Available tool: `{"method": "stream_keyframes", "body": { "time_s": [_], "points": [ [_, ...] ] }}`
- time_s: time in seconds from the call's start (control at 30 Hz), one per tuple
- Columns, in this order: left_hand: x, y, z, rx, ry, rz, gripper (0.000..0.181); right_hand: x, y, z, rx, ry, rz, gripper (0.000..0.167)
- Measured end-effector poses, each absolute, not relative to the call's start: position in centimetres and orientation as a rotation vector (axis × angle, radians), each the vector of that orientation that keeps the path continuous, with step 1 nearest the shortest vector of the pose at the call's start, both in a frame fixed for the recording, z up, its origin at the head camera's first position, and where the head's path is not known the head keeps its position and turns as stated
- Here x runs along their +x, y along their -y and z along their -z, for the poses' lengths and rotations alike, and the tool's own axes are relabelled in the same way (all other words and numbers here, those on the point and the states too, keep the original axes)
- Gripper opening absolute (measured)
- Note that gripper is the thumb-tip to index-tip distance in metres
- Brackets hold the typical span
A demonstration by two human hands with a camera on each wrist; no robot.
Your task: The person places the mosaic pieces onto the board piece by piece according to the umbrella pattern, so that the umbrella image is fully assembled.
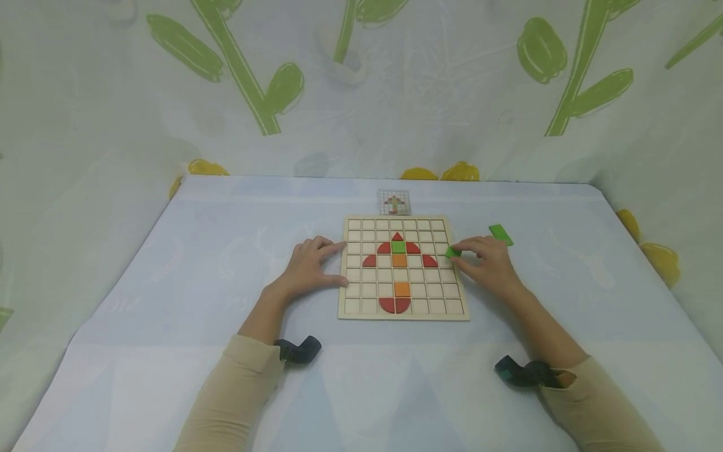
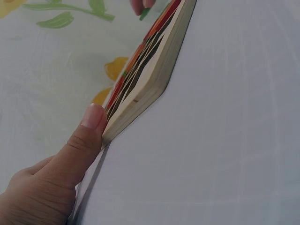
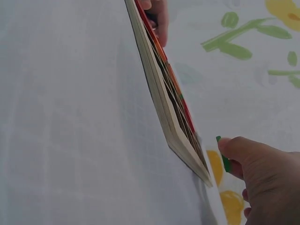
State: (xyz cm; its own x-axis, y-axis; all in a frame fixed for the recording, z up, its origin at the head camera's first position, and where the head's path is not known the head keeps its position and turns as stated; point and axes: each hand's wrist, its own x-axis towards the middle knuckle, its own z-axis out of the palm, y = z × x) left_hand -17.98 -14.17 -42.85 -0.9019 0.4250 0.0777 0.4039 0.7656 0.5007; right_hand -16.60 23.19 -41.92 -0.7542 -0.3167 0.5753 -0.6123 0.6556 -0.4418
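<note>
A wooden grid board [image 1: 353,317] lies on the table, with red, orange and green tiles set in its squares. Against its left edge rests my left hand [image 1: 309,267], thumb and index finger spread apart; in the left wrist view the thumb [image 2: 77,145] touches the board's side. Over the board's right edge my right hand [image 1: 490,263] pinches a green tile [image 1: 452,252] between thumb and fingers. The right wrist view shows that tile [image 3: 224,157] edge-on, its exact shape hidden by the thumb.
Another green tile [image 1: 501,235], a slanted four-sided one, lies just beyond the right hand. Behind the board is a small pattern card [image 1: 393,202] showing a similar figure. Dark curved wrist mounts [image 1: 299,350] stick out at both sleeves. A leaf-printed curtain [image 1: 429,94] hangs behind the table.
</note>
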Motion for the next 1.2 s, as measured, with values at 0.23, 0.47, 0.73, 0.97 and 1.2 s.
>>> {"method": "stream_keyframes", "body": {
  "time_s": [0.23,0.47,0.73,0.97,1.2],
  "points": [
    [-17.9,14.2,42.7,0.686,-2.918,-0.801,0.084,-16.9,-21.9,41.9,0.737,2.442,-0.857,0.025],
    [-17.9,14.1,42.9,0.691,-2.916,-0.81,0.084,-16.9,-20.4,41.8,0.752,2.482,-0.927,0.023],
    [-17.8,14.2,42.8,0.69,-2.915,-0.823,0.084,-17.2,-18.7,41.7,0.802,2.432,-0.967,0.022],
    [-17.9,14.1,42.9,0.696,-2.909,-0.831,0.084,-17.4,-17.1,41.5,0.835,2.462,-0.954,0.019],
    [-17.8,14.1,42.7,0.683,-2.915,-0.837,0.085,-17.6,-15.5,41.4,0.887,2.489,-0.991,0.02]
  ]
}}
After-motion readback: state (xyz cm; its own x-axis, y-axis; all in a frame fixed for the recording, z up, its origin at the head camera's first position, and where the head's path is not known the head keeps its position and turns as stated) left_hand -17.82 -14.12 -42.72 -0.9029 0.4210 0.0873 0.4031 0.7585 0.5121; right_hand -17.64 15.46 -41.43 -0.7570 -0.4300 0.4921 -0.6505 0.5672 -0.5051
